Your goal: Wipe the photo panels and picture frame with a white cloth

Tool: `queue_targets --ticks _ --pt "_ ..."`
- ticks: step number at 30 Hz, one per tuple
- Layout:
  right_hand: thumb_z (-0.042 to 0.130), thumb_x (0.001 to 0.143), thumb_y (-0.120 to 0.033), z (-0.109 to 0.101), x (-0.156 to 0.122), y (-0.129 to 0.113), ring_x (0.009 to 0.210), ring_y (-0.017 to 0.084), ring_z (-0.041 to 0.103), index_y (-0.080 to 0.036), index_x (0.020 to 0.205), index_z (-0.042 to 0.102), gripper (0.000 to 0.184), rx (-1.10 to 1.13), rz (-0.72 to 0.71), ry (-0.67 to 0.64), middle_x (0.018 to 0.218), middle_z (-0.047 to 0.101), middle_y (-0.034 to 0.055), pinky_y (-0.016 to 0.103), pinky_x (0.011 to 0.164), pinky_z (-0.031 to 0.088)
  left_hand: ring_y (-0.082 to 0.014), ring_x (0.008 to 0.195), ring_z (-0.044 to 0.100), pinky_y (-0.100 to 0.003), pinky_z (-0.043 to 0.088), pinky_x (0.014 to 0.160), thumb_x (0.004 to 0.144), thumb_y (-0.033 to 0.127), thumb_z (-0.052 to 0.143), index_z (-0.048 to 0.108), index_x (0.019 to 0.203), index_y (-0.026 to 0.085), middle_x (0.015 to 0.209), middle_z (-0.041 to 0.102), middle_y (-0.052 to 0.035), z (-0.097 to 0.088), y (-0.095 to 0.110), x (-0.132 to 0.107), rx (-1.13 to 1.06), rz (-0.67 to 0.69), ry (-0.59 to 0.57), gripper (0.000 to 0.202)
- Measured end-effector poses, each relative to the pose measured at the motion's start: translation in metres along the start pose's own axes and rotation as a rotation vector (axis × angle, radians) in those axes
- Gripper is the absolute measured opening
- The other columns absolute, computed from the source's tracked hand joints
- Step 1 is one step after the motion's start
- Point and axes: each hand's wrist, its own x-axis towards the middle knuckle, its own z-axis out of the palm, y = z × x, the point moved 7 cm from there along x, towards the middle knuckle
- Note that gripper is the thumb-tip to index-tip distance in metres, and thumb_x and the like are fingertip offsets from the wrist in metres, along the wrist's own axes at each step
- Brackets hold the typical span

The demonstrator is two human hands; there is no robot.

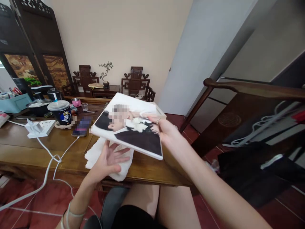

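Head view showed a photo panel [133,140] at the centre, tilted, its printed face up, raised over the wooden table [21,146]. The right hand [164,127] pinched it at the 3 o'clock edge, fingers lying on the print. Below, at 7 o'clock from the panel, the left hand [111,159] had its fingers spread over a crumpled white cloth [127,163]; whether it touched the cloth could not be told. A pale frame [160,110], mostly hidden, peeked out past the panel's 2 o'clock corner.

At 9 o'clock from the panel, a smartphone [82,126] lay on the table with a white cable plugged in. Farther out that way sat a white power strip [49,126] with a charger [34,126] in it, and just beside that a lidded dark cup [63,116] with a straw. A pink pot [76,102] stood between 9 and 10 o'clock. Beyond the table, a bonsai [106,74] rose at 11 o'clock and a carved chair [135,81] stood near 12.
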Motion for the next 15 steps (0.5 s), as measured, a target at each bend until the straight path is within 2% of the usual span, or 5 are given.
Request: queue_targets --ticks 3,5,7,9,15 --pt "0.045 0.09 -0.017 0.038 -0.01 0.03 0.077 0.025 0.071 -0.013 0.105 0.059 0.022 0.282 0.349 -0.056 0.082 0.072 0.0123 0.041 0.069 0.062 -0.0394 0.123 0.054 -0.054 0.051 0.095 0.052 0.064 0.084 0.055 0.123 0.025 0.136 0.054 -0.0149 0.005 -0.001 -0.002 -0.255 -0.012 0.0 0.086" --pt "0.043 0.09 -0.013 0.058 -0.016 0.042 0.07 0.022 0.071 -0.01 0.11 0.058 0.025 0.392 0.458 -0.055 0.08 0.072 0.0113 0.037 0.068 0.062 -0.0374 0.122 0.055 -0.051 0.05 0.099 0.055 0.058 0.085 0.06 0.121 0.022 0.124 0.064 -0.0128 -0.002 0.002 -0.006 -0.306 -0.014 0.171 0.079" --pt "0.042 0.091 -0.01 0.074 -0.017 0.054 0.062 0.019 0.069 -0.008 0.111 0.057 0.026 0.423 0.54 -0.079 0.076 0.072 0.0103 0.034 0.066 0.062 -0.0347 0.118 0.059 -0.048 0.05 0.101 0.058 0.039 0.086 0.064 0.116 0.021 0.11 0.071 -0.0086 -0.013 0.004 -0.012 -0.327 -0.02 0.377 0.065" --pt "0.041 0.092 -0.009 0.085 -0.015 0.067 0.055 0.017 0.067 -0.006 0.11 0.058 0.025 0.405 0.613 -0.119 0.073 0.071 0.0095 0.033 0.063 0.061 -0.034 0.114 0.061 -0.048 0.051 0.099 0.057 0.023 0.084 0.067 0.109 0.019 0.1 0.073 -0.0063 -0.019 0.006 -0.016 -0.354 -0.037 0.495 0.055" --pt "0.047 0.092 -0.011 0.087 0.005 0.098 0.052 0.013 0.064 -0.011 0.095 0.063 0.016 0.249 0.654 -0.244 0.064 0.069 0.0031 0.028 0.063 0.06 -0.0373 0.111 0.062 -0.053 0.052 0.095 0.057 0.02 0.075 0.069 0.08 0.013 0.084 0.074 -0.0086 -0.037 0.004 -0.008 -0.437 -0.078 0.523 0.025"
